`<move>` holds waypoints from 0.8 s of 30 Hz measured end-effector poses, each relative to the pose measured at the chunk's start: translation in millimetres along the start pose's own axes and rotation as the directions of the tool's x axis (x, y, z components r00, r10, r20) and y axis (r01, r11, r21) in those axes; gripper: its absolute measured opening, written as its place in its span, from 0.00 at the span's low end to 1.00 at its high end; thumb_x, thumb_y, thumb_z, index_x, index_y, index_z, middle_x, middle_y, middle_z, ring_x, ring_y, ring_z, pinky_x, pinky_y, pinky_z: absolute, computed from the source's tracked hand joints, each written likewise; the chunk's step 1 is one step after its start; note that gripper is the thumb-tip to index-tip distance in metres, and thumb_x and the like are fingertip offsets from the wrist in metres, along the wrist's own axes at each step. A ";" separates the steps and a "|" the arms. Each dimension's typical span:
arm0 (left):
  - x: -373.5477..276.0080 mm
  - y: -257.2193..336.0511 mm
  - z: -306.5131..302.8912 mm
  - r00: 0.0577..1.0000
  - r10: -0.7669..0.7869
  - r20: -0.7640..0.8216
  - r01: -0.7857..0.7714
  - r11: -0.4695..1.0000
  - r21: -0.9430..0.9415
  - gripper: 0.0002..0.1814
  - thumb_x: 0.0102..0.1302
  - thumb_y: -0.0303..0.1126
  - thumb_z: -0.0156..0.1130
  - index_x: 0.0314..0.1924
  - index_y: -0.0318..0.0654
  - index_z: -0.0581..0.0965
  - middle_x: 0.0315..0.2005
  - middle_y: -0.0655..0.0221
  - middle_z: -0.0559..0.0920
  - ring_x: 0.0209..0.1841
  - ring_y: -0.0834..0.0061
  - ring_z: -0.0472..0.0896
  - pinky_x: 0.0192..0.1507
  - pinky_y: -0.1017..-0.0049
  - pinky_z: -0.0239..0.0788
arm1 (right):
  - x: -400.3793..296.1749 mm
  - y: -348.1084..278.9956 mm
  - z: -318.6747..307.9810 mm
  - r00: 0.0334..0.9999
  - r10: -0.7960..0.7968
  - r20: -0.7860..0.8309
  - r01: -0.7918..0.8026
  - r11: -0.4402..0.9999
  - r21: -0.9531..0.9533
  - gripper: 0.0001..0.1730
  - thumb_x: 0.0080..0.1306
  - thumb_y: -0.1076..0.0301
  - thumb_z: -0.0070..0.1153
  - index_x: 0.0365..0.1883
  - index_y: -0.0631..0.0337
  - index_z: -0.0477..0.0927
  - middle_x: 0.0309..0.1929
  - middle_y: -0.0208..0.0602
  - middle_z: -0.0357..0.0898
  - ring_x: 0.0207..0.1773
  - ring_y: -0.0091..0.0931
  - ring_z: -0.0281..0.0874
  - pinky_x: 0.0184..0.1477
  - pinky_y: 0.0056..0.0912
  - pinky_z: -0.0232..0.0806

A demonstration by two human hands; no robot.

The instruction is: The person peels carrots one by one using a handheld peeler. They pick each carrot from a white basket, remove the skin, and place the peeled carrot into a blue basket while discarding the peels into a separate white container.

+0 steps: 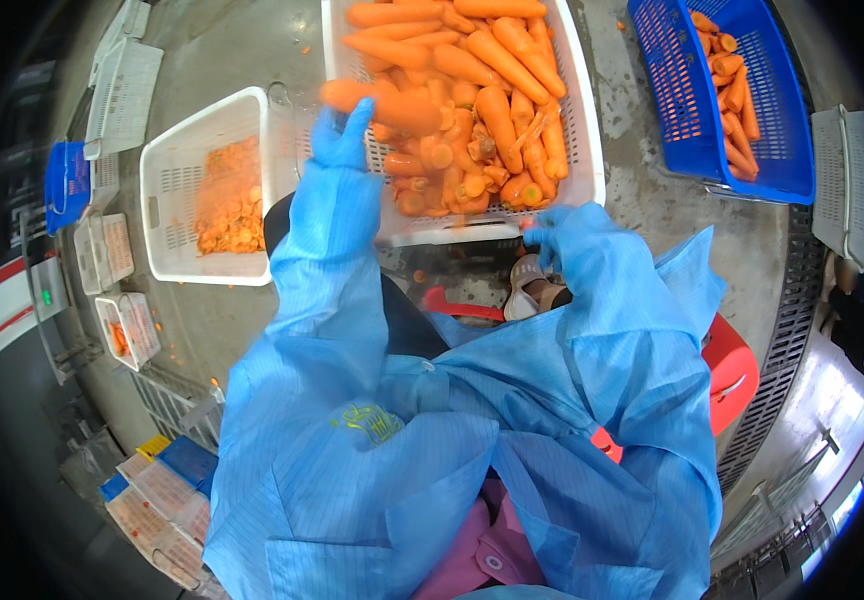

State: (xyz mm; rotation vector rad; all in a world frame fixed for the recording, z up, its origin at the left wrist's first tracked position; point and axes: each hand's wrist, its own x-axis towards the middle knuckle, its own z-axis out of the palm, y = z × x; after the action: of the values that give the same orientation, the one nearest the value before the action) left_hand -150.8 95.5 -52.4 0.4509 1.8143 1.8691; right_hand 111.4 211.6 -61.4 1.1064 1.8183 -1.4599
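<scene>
My left hand [342, 135], in a blue glove, grips a thick carrot [394, 107] over the left side of a white plastic crate [589, 142]. Motion blurs this carrot slightly. Many peeled-looking carrots [496, 120] fill the crate, some with cut ends towards me. At the crate's near right corner, my gloved right hand [552, 234] is curled around a small object [528, 224] with a reddish end. Most of that object is hidden by the fingers, so its kind is unclear.
Left of the carrots stands a white basket [169, 225] with orange carrot scraps [229, 199]. A blue crate [784, 142] holding carrots is at the right. A red stool [728, 375] shows beside me, near a floor drain grate [784, 330]. More crates [124, 97] line the left.
</scene>
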 end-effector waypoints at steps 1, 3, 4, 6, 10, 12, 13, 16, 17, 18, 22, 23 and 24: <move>-6.2 0.5 -7.8 1.000 -0.002 -0.010 0.001 0.998 -0.062 0.22 0.60 0.29 0.58 0.53 0.31 0.67 0.48 0.60 0.73 0.50 0.68 0.72 0.55 0.69 0.62 | 9.2 8.6 8.1 0.997 0.049 -0.061 -0.029 0.955 0.295 0.17 0.58 0.59 0.56 0.43 0.59 0.77 0.23 0.36 0.77 0.24 0.25 0.75 0.28 0.28 0.67; -17.4 3.8 -25.5 0.999 -0.003 -0.032 -0.003 0.984 -0.178 0.23 0.60 0.30 0.57 0.54 0.33 0.65 0.49 0.58 0.72 0.52 0.64 0.71 0.57 0.64 0.59 | 15.0 15.1 13.3 0.979 0.110 -0.172 -0.005 0.853 0.521 0.18 0.57 0.60 0.57 0.43 0.59 0.77 0.23 0.36 0.77 0.23 0.24 0.75 0.26 0.28 0.67; -29.0 7.6 -24.5 0.999 -0.003 -0.039 -0.009 0.949 -0.316 0.25 0.59 0.35 0.58 0.55 0.34 0.64 0.45 0.57 0.74 0.50 0.61 0.72 0.56 0.62 0.61 | 14.2 13.5 13.6 0.965 0.108 -0.239 0.020 0.880 0.475 0.18 0.57 0.61 0.58 0.43 0.60 0.77 0.22 0.36 0.77 0.22 0.23 0.74 0.25 0.28 0.66; -51.2 13.2 -23.3 0.998 -0.034 0.044 0.049 0.912 -0.408 0.27 0.58 0.38 0.59 0.55 0.34 0.65 0.43 0.58 0.74 0.47 0.63 0.73 0.53 0.62 0.63 | 3.9 10.6 14.9 0.956 0.023 -0.292 0.125 0.868 0.480 0.18 0.55 0.60 0.59 0.40 0.61 0.77 0.21 0.35 0.76 0.21 0.21 0.71 0.25 0.26 0.65; -92.6 15.7 -9.6 0.976 -0.167 0.138 0.213 0.845 -0.491 0.29 0.56 0.42 0.59 0.54 0.33 0.65 0.38 0.60 0.76 0.41 0.66 0.74 0.46 0.66 0.67 | -2.8 8.6 26.8 0.886 -0.214 -0.412 0.382 0.840 0.384 0.15 0.54 0.59 0.61 0.32 0.61 0.77 0.23 0.34 0.75 0.23 0.22 0.69 0.28 0.27 0.64; -115.4 19.2 -1.2 0.966 -0.152 0.208 0.223 0.898 -0.380 0.27 0.57 0.37 0.58 0.54 0.33 0.66 0.36 0.62 0.76 0.38 0.68 0.74 0.43 0.69 0.67 | -4.7 11.2 37.7 0.756 -0.364 -0.544 0.540 0.817 0.204 0.15 0.53 0.60 0.61 0.31 0.62 0.77 0.23 0.37 0.75 0.25 0.25 0.71 0.30 0.29 0.65; -125.5 20.1 3.9 0.957 -0.150 0.247 0.227 0.919 -0.322 0.26 0.57 0.35 0.57 0.54 0.33 0.66 0.35 0.62 0.76 0.36 0.69 0.74 0.41 0.71 0.68 | -9.5 10.6 41.8 0.677 -0.434 -0.595 0.601 0.792 0.106 0.15 0.53 0.60 0.61 0.31 0.62 0.77 0.24 0.38 0.75 0.26 0.27 0.72 0.31 0.29 0.65; -147.9 -10.2 13.4 0.964 -0.116 0.238 0.153 0.977 -0.145 0.24 0.58 0.29 0.55 0.54 0.31 0.65 0.35 0.64 0.76 0.36 0.72 0.74 0.40 0.74 0.67 | -32.8 -0.3 49.7 0.650 -0.504 -0.569 0.556 0.825 -0.095 0.13 0.54 0.59 0.59 0.33 0.58 0.77 0.27 0.45 0.76 0.32 0.40 0.75 0.35 0.35 0.67; -152.3 -12.0 16.9 0.954 -0.096 0.285 0.139 0.981 -0.135 0.24 0.57 0.27 0.55 0.54 0.31 0.65 0.39 0.63 0.75 0.39 0.73 0.74 0.42 0.74 0.67 | -36.7 -1.2 52.8 0.621 -0.540 -0.567 0.559 0.813 -0.162 0.13 0.54 0.59 0.58 0.33 0.57 0.77 0.28 0.45 0.76 0.33 0.40 0.75 0.35 0.36 0.67; -157.3 -11.0 19.8 0.941 -0.080 0.330 0.127 0.984 -0.122 0.24 0.57 0.25 0.56 0.54 0.30 0.64 0.43 0.62 0.74 0.43 0.74 0.73 0.45 0.74 0.66 | -43.5 -3.7 56.7 0.593 -0.560 -0.578 0.554 0.805 -0.211 0.12 0.53 0.60 0.58 0.33 0.56 0.77 0.28 0.45 0.76 0.34 0.41 0.76 0.35 0.37 0.67; -172.1 -20.4 27.3 0.923 -0.066 0.378 0.110 0.989 -0.096 0.25 0.55 0.24 0.61 0.53 0.29 0.65 0.44 0.63 0.75 0.45 0.76 0.74 0.47 0.77 0.67 | -55.7 -4.3 66.6 0.498 -0.653 -0.571 0.642 0.720 -0.263 0.07 0.52 0.66 0.57 0.29 0.55 0.77 0.25 0.42 0.76 0.31 0.38 0.76 0.31 0.35 0.68; -173.5 -21.0 27.5 0.921 -0.073 0.383 0.096 0.995 -0.040 0.25 0.54 0.24 0.62 0.52 0.29 0.65 0.44 0.63 0.76 0.44 0.75 0.75 0.47 0.77 0.67 | -56.7 -3.1 66.3 0.489 -0.663 -0.567 0.650 0.711 -0.269 0.06 0.51 0.67 0.57 0.28 0.55 0.77 0.25 0.42 0.76 0.30 0.38 0.76 0.30 0.34 0.68; -174.8 -21.2 27.2 0.918 -0.096 0.384 0.097 0.995 0.017 0.24 0.55 0.24 0.60 0.52 0.29 0.66 0.44 0.63 0.76 0.45 0.74 0.75 0.47 0.76 0.67 | -57.6 -2.0 66.2 0.481 -0.672 -0.563 0.659 0.701 -0.273 0.05 0.51 0.68 0.57 0.28 0.56 0.77 0.24 0.41 0.76 0.29 0.38 0.76 0.30 0.34 0.68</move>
State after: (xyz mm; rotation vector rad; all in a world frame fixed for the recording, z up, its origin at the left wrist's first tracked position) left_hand 10.8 20.5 -54.1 0.6642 1.5398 1.5833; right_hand 134.1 132.8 -29.9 0.9722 3.0175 -1.5516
